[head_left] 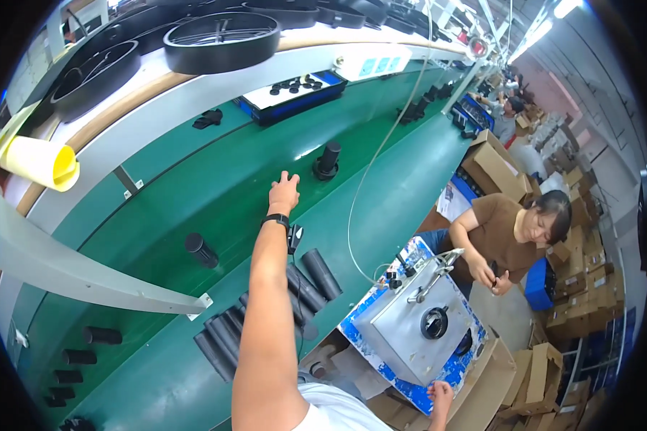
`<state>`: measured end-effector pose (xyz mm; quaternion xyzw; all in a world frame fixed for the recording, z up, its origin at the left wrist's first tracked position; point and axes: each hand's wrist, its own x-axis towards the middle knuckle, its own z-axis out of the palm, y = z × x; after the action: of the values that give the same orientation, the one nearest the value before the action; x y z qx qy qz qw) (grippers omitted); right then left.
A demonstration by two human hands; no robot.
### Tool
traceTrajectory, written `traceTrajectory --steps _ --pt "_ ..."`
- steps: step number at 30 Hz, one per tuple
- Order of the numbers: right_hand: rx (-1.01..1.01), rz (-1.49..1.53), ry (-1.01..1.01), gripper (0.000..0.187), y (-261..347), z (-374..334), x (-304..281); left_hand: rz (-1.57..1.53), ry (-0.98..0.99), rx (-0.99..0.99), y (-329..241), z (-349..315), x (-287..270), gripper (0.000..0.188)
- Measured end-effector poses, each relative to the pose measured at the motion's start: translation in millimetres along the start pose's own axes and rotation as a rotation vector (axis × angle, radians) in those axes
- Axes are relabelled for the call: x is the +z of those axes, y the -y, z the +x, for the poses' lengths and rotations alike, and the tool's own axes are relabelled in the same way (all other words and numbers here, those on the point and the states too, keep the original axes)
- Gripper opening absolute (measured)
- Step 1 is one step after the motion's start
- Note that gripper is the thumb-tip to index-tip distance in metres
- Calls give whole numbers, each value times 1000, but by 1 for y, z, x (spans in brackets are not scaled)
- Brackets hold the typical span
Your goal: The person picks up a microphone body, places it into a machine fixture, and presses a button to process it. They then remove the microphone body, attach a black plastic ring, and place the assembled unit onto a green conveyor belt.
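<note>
My left hand (pixel 284 192), a black band on its wrist, reaches out over the green conveyor belt (pixel 255 194) with its fingers apart and nothing in them. Just right of it, not touched, a black cylindrical part (pixel 328 161) stands upright on a wider ring-like base. A second ribbed black cylinder (pixel 201 249) is on the belt to the left. Several black tubes (pixel 321 274) lie side by side under and beside my left forearm. By the front corner of a metal-topped fixture (pixel 402 323), my right hand (pixel 441 395) hangs with loosely bent fingers, nothing visible in it.
A curved metal post (pixel 86 258) crosses on the left. Black rings (pixel 221 43) stand on the shelf above; a blue-edged tray (pixel 291 97) holds small black parts. A thin cable hangs across the belt. At right, a co-worker (pixel 510 230) handles a small dark part near cardboard boxes (pixel 589 287).
</note>
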<state>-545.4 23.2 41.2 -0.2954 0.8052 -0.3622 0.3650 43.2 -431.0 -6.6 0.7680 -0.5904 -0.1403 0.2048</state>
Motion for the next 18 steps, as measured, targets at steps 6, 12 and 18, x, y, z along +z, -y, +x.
traceTrajectory --steps 6,12,18 --pt "-342 41 -10 14 74 -6 41 -429 72 441 -59 -66 -58 32" --pt "-380 403 959 55 222 -7 163 -1205 895 989 -171 -186 -115 47" --pt "-208 1053 1053 55 227 -15 184 -1522 597 430 -210 -259 -57 58"
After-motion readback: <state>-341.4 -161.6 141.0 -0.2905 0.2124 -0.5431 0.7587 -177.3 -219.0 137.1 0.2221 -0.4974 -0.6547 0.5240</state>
